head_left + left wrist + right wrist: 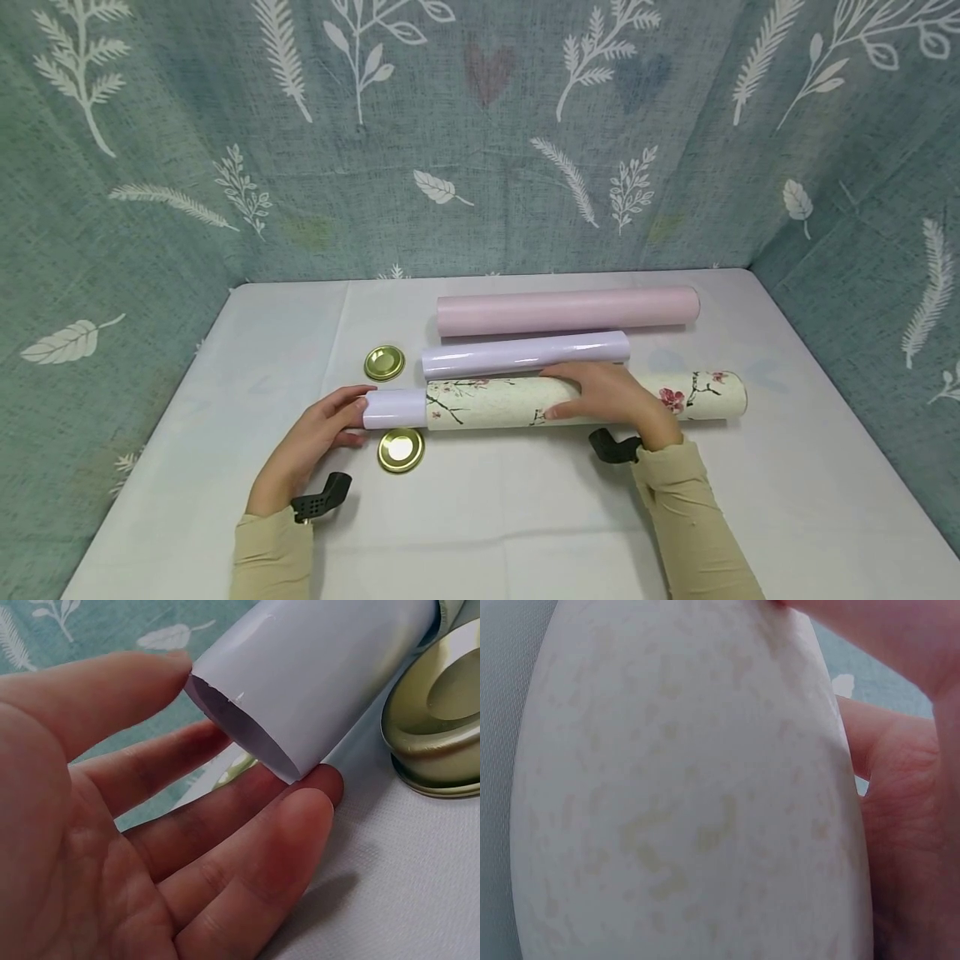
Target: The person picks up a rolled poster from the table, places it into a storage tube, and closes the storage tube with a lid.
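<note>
A glossy white paper roll [393, 409] sticks out of the left end of a cream tube [487, 404] printed with branches and pink flowers. My left hand [325, 429] holds the roll's outer end, thumb on the upper rim and fingers around the lower side. In the left wrist view the hollow end of the roll [300, 682] shows beside the thumb and fingertips. My right hand [607, 393] grips the flowered tube from above near its middle. Up close in the right wrist view, the tube's speckled surface [682, 780] fills most of the picture.
Behind the flowered tube lie another glossy white roll [525, 353] and a pink tube [567, 312]. One gold lid [384, 363] sits behind the protruding roll and another gold lid [401, 451] in front. A patterned curtain [480, 167] stands behind the white table [480, 508].
</note>
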`<state>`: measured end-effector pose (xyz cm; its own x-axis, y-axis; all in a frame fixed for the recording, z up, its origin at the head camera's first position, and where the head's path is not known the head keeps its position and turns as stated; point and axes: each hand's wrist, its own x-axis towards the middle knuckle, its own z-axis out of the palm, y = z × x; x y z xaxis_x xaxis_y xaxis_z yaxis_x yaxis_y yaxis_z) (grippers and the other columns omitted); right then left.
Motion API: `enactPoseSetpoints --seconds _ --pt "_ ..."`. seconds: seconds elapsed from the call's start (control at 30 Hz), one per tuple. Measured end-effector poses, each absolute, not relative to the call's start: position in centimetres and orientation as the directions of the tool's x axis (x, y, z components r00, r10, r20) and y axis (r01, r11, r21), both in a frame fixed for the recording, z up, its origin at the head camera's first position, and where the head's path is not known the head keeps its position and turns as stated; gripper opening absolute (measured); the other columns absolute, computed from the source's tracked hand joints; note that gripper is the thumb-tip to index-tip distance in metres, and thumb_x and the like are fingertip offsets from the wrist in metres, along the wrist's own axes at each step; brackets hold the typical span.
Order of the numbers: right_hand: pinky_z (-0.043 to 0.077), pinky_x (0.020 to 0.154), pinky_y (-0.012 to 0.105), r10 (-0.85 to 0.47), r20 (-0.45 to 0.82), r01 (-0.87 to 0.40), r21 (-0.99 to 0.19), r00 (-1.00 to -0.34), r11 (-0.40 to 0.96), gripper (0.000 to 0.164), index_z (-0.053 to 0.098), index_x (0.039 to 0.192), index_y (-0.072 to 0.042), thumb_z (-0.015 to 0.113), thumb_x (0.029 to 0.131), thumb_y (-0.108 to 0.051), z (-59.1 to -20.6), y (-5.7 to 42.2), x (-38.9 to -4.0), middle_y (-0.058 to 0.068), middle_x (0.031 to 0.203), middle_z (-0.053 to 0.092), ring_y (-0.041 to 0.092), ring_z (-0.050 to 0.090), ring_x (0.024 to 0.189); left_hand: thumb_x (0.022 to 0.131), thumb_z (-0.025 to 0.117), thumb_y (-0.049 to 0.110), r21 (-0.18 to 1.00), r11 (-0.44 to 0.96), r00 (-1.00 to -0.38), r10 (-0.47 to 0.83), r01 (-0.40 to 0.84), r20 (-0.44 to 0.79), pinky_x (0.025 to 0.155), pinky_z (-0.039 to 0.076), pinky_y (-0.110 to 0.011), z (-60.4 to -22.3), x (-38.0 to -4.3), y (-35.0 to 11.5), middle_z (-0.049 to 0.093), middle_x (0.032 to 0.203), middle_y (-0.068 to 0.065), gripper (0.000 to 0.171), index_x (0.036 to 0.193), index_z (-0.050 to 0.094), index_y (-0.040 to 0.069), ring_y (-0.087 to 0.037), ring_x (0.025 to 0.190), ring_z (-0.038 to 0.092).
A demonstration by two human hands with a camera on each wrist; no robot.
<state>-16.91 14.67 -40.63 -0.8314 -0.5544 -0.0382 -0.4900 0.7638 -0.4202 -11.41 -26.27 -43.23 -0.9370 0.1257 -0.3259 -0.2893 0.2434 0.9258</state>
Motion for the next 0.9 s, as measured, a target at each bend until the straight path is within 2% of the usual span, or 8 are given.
enactPoseSetpoints --seconds 0.13,0.43,0.9 --pt "0.042 0.083 0.038 -0.555 -0.037 -0.490 -0.420 -0.831 0.763 0.067 0.054 0.123 -0.029 0.061 0.067 -0.066 -40.6 14.7 -16.9 -0.013 0.118 0.055 0.014 0.052 0.104 0.088 0.053 0.038 0.931 0.234 -0.939 0.133 -0.282 -0.318 0.077 0.049 -0.035 -42.7 -11.2 -26.0 0.047 0.119 -0.016 0.052 0.131 0.040 0.012 -0.030 0.096 0.055" --pt "0.042 0.084 0.039 -0.548 -0.042 -0.483 -0.418 -0.836 0.769 0.067 0.053 0.123 -0.029 0.061 0.067 -0.066 -40.7 14.7 -17.0 -0.013 0.119 0.054 0.015 0.052 0.105 0.084 0.055 0.045 0.932 0.251 -0.945 0.126 -0.263 -0.301 0.075 0.050 -0.031 -44.0 -11.6 -26.5 0.049 0.119 -0.014 0.057 0.130 0.042 0.015 -0.026 0.093 0.057" --pt "0.042 0.085 0.038 -0.544 -0.049 -0.476 -0.421 -0.838 0.772 0.067 0.053 0.124 -0.030 0.061 0.067 -0.065 -40.7 14.7 -16.9 -0.013 0.119 0.054 0.016 0.052 0.105 0.084 0.054 0.048 0.928 0.271 -0.950 0.113 -0.254 -0.293 0.076 0.049 -0.032 -44.2 -11.7 -26.2 0.050 0.118 -0.012 0.056 0.129 0.043 0.016 -0.026 0.095 0.056"
